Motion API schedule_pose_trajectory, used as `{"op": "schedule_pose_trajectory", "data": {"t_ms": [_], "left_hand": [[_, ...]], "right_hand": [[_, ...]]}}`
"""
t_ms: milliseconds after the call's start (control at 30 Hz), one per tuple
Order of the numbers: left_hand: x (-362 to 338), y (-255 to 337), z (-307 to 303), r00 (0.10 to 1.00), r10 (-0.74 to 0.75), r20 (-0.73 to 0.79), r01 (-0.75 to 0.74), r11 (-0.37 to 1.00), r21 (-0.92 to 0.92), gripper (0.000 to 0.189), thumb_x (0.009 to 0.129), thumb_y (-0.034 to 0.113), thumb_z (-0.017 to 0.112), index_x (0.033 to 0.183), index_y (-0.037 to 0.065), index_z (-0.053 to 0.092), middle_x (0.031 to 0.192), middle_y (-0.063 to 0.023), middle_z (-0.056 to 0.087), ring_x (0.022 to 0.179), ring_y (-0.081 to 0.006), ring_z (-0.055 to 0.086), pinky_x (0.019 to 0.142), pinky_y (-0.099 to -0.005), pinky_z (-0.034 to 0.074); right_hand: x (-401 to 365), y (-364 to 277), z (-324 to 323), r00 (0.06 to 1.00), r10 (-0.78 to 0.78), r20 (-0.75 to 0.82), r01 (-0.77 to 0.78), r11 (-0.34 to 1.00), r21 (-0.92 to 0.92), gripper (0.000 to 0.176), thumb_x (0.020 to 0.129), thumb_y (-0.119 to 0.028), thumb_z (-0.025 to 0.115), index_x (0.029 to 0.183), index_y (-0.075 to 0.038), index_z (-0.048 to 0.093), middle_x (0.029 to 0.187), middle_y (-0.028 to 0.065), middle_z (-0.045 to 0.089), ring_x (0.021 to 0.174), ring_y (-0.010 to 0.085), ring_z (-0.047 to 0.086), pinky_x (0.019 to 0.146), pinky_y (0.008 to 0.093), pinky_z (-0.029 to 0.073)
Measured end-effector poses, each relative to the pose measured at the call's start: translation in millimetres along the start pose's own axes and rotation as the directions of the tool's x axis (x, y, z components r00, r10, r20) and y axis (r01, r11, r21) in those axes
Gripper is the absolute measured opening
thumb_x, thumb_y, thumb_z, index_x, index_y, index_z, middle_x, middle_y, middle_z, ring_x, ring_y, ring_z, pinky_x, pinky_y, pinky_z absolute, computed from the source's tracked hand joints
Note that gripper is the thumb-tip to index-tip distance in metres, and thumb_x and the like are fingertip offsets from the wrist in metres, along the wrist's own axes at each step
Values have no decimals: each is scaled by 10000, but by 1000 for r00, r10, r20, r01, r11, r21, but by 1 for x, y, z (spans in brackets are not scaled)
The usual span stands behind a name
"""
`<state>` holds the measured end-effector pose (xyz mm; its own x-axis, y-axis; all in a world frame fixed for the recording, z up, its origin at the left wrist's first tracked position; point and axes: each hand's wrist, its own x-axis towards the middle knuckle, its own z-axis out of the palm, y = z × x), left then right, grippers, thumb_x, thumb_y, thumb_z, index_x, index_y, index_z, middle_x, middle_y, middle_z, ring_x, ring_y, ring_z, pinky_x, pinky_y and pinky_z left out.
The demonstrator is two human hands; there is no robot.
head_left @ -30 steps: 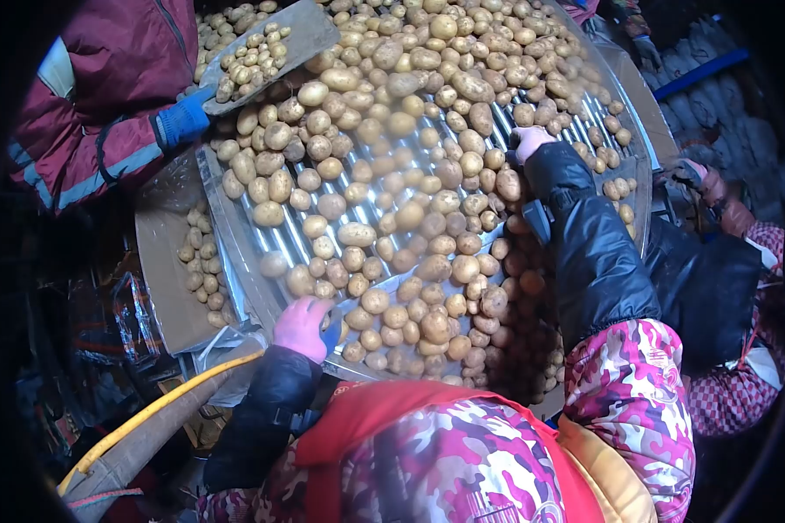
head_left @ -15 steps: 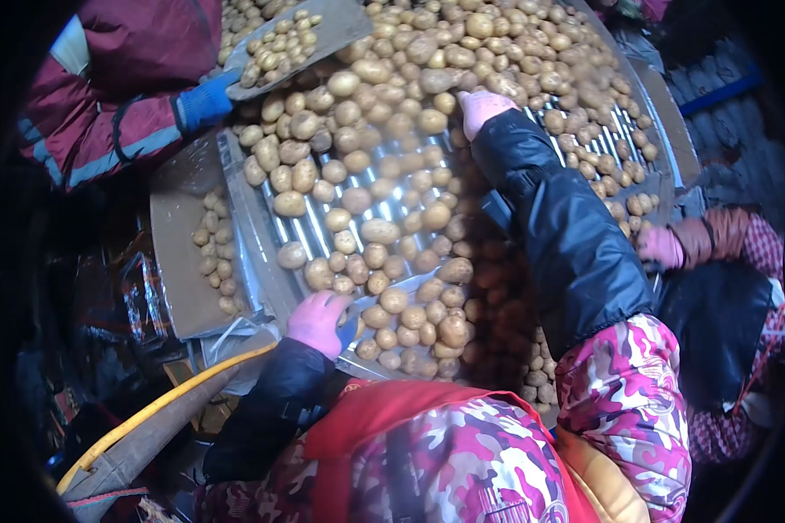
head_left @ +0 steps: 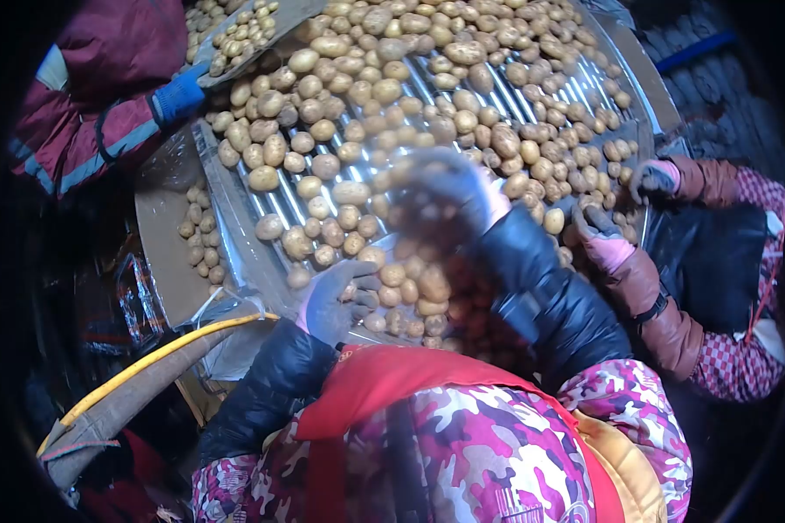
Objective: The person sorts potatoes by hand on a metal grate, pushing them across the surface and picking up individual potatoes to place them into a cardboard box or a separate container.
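Observation:
Potatoes (head_left: 351,193) lie over a bed of shiny metal rollers (head_left: 279,213). At the near left edge, my left hand (head_left: 327,301), in a pink glove with a grey palm, has its fingers curled round a potato (head_left: 348,291). My right hand (head_left: 449,196), gloved the same way, is above the middle of the potatoes, left of a loose heap on the rollers. Motion smears its fingers, so whether it holds something cannot be made out. Beneath it, more potatoes (head_left: 433,283) are gathered close to my red apron (head_left: 427,362).
A co-worker's blue-gloved hand (head_left: 179,94) is by a board with small potatoes (head_left: 244,35) at upper left. On the right, another person's two gloved hands (head_left: 606,240) are at the roller edge. A yellow-edged band (head_left: 139,362) curves at lower left.
My right hand has drawn back toward me from the far potatoes. My left hand has turned, showing its grey palm. The right co-worker's hands have come over the edge. The whole view has shifted slightly.

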<state>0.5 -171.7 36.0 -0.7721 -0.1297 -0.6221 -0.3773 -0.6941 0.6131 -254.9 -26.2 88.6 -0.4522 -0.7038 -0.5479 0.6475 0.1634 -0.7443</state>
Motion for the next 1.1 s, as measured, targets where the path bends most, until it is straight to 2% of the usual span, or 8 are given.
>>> {"op": "schedule_pose_trajectory", "data": {"t_ms": [133,233,600,767,900,967,1000,1100], "left_hand": [[41,-80,-34,962,-84,260,232,750,-619,458,1100,390,461,1440,87,511,1283,-107,626,1121,-242,651,928,-467,577],[20,-58,-2,998,-24,53,30,992,-121,478,1099,424,458,1463,115,481,1276,-102,631,1091,-215,654,957,-498,580],[-14,-21,7,962,-249,107,271,852,-448,498,1080,399,461,1399,27,551,1250,-142,684,971,-290,707,778,-397,617],[-16,-27,3,943,-329,-49,275,855,-439,504,1052,508,476,1300,93,618,1061,-174,677,926,-367,662,659,-476,572],[-7,-24,5,936,-350,-15,315,860,-401,546,1053,497,479,1299,23,593,1075,-181,664,949,-368,676,749,-553,595],[-3,-28,0,933,-358,33,343,856,-387,558,1051,491,483,1313,8,580,1126,-195,662,963,-371,681,780,-557,598],[-6,-26,-2,946,-322,39,318,899,-302,545,1054,454,488,1340,-6,555,1213,-227,651,1007,-390,679,813,-563,599],[-6,-22,-3,941,-318,115,337,900,-277,505,1063,392,483,1365,-10,531,1287,-250,629,1081,-412,667,892,-598,587]], "right_hand": [[-37,69,49,882,-383,273,469,676,-568,348,921,-171,744,1247,-62,689,1109,113,707,958,217,704,822,373,574],[-39,77,50,589,-526,614,800,271,-535,387,921,-213,741,1275,-82,659,1187,152,665,1087,342,655,949,445,534],[79,-13,-123,772,-472,425,70,-602,-795,496,983,-372,604,1465,-277,540,1574,95,495,1457,392,438,1195,592,324],[43,-28,-214,748,-664,-5,-158,-170,-973,451,1021,-370,571,1445,-217,565,1537,163,516,1421,389,474,1197,644,290],[9,4,-168,888,-455,-69,-327,-518,-790,360,880,-244,660,1231,-184,712,1464,117,576,1460,314,441,1224,630,235],[8,6,-169,920,-389,-41,-205,-390,-898,309,865,-226,676,1162,-165,734,1377,111,641,1387,310,519,1179,571,342],[19,5,-185,863,-503,59,-103,-289,-952,236,836,-196,646,1037,-95,718,1071,139,699,1100,360,651,1033,574,456],[52,-30,-183,659,-751,42,-136,-175,-975,226,874,-137,627,1082,-125,715,1074,140,705,978,387,680,885,476,548]]}}
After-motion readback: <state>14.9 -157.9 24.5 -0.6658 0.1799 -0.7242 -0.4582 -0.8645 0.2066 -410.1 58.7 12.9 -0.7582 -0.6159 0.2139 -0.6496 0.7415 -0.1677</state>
